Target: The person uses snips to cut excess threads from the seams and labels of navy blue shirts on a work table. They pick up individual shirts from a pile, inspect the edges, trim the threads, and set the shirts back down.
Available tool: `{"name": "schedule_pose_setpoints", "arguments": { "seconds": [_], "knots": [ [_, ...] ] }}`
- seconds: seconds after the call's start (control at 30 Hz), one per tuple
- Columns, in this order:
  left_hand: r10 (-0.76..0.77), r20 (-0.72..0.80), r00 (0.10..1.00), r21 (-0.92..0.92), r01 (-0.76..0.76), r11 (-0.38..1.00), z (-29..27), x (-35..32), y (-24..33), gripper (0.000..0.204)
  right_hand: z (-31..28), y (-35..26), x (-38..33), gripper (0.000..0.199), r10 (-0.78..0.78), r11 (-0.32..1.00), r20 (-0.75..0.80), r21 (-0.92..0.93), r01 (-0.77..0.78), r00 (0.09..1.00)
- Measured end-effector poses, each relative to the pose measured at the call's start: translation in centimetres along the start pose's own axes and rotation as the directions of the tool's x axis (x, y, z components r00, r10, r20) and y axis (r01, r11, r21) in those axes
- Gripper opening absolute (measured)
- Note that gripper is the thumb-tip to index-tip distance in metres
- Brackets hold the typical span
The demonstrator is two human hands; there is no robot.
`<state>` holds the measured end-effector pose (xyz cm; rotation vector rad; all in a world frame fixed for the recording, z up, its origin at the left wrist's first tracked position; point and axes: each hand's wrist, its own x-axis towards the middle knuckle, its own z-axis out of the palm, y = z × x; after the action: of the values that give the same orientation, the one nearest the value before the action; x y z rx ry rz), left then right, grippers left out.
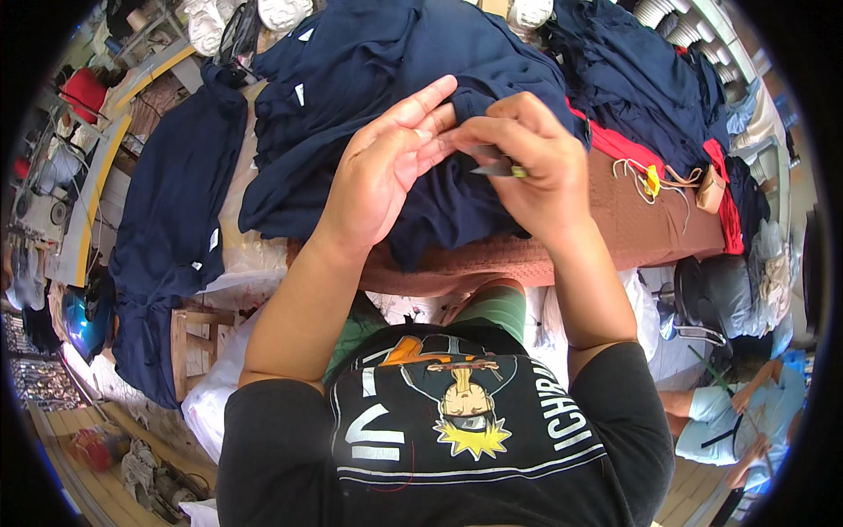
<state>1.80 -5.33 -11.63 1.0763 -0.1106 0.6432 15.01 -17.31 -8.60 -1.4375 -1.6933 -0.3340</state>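
Observation:
Above a heap of navy blue garments [386, 48], my two hands meet at the fingertips. My left hand [373, 176] is open, its fingers stretched out and the palm turned to the right. The fingers of my right hand [546, 171] are curled round a small pair of thread snips [496, 165], with dark pointed blades and a bit of yellow-green showing. Its thumb and index finger are pinched together against the left fingers. Whether a thread lies between them is too small to tell. Navy cloth hangs just beneath both hands.
The garments lie on a table with a brown cloth [650, 211]. To the right are a red strip [615, 145], a yellow item with cords [652, 180] and a tan piece [709, 189]. More navy garments [180, 184] drape at left. Another person [746, 413] sits at lower right.

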Motion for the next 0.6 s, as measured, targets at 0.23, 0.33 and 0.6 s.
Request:
{"name": "schedule_pose_setpoints", "arguments": {
  "seconds": [0.23,0.33,0.6],
  "knots": [
    [0.034,-0.055,0.998,0.378,-0.011,0.926,-0.7,-0.7,2.4,0.043,-7.3,-0.7,-0.5,0.03,-0.132,0.798,0.018,0.595,0.095,0.991],
    [0.23,0.068,0.971,0.684,-0.213,0.697,-1.3,-1.3,4.9,0.03,-9.7,-0.3,-3.6,0.053,0.008,0.844,-0.013,0.537,0.0,1.0],
    [0.315,0.01,0.949,0.684,-0.236,0.69,-1.5,-5.8,7.1,0.017,-12.7,-1.7,-9.8,0.037,0.257,0.799,0.128,0.529,-0.285,0.958]
  ]
}}
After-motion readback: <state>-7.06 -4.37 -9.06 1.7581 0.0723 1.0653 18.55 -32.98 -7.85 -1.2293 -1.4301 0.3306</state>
